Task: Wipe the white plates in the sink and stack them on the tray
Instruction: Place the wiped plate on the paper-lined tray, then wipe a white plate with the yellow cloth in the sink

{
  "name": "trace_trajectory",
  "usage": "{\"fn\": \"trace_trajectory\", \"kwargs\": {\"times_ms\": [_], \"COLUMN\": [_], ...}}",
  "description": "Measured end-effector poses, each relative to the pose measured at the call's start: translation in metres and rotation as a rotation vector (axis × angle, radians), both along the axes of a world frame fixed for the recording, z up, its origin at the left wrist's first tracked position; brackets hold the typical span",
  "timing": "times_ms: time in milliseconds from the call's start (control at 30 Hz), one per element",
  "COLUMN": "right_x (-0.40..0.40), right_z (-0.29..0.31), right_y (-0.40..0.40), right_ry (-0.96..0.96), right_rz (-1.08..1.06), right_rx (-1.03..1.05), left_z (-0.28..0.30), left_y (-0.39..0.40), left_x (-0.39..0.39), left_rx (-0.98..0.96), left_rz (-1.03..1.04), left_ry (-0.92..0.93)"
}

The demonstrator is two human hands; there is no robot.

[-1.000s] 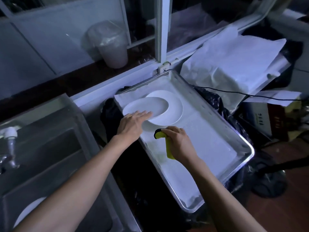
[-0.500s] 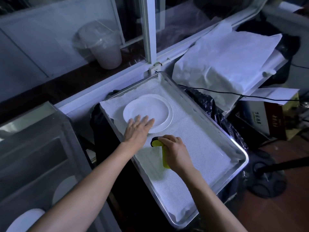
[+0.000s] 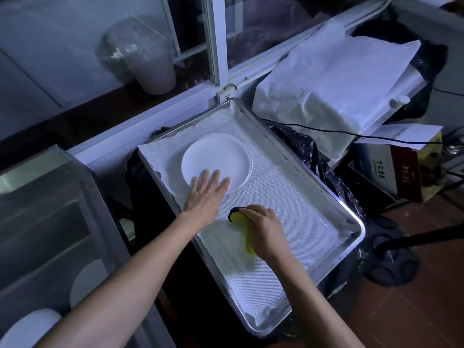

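Stacked white plates (image 3: 218, 159) lie flat in the far left part of the metal tray (image 3: 351, 219), which is lined with white cloth. My left hand (image 3: 204, 194) is flat, its straight fingertips resting on the top plate's near edge. My right hand (image 3: 263, 228) grips a yellow and black cleaning cloth (image 3: 239, 216) and rests on the tray lining just right of my left hand. At the lower left, the steel sink (image 3: 50, 222) holds two more white plates (image 3: 86, 282), partly hidden by my left arm.
A white window frame post (image 3: 217, 46) rises behind the tray. A plastic-wrapped tub (image 3: 148, 59) stands on the sill. White paper-covered bundles (image 3: 326, 79) and a black cable lie to the right, with boxes beyond. The tray sits on black plastic bags.
The top plate, tilted a second ago, now lies flat on the one beneath it. My left hand has flattened with its fingertips on the plate's edge. My right hand stays put with the cloth.
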State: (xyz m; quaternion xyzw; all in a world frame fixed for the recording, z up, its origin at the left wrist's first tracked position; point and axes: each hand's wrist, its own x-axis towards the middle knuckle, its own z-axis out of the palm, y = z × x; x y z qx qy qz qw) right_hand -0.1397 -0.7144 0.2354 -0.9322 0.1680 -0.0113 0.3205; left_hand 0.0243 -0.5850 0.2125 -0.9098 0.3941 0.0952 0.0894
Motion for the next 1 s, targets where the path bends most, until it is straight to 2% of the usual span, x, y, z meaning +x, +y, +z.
{"fn": "trace_trajectory", "kwargs": {"times_ms": [300, 500, 733, 900, 1000], "right_x": [-0.013, -0.008, 0.025, 0.049, 0.062], "right_z": [0.003, 0.012, 0.036, 0.050, 0.049], "right_y": [0.008, 0.027, 0.088, 0.164, 0.223], "right_ry": [0.017, -0.078, -0.240, -0.320, -0.312], "right_rz": [-0.028, -0.049, 0.021, 0.164, 0.246], "right_rx": [0.001, 0.027, 0.075, 0.067, 0.065], "left_z": [0.004, 0.027, 0.056, 0.047, 0.031], "left_y": [0.000, 0.040, 0.144, 0.240, 0.308], "left_x": [0.000, -0.017, -0.043, -0.061, -0.070], "left_rx": [-0.008, -0.141, -0.270, -0.406, -0.393], "left_rz": [0.016, 0.047, 0.236, 0.348, 0.435], "left_ry": [0.051, 0.051, 0.049, 0.118, 0.182]}}
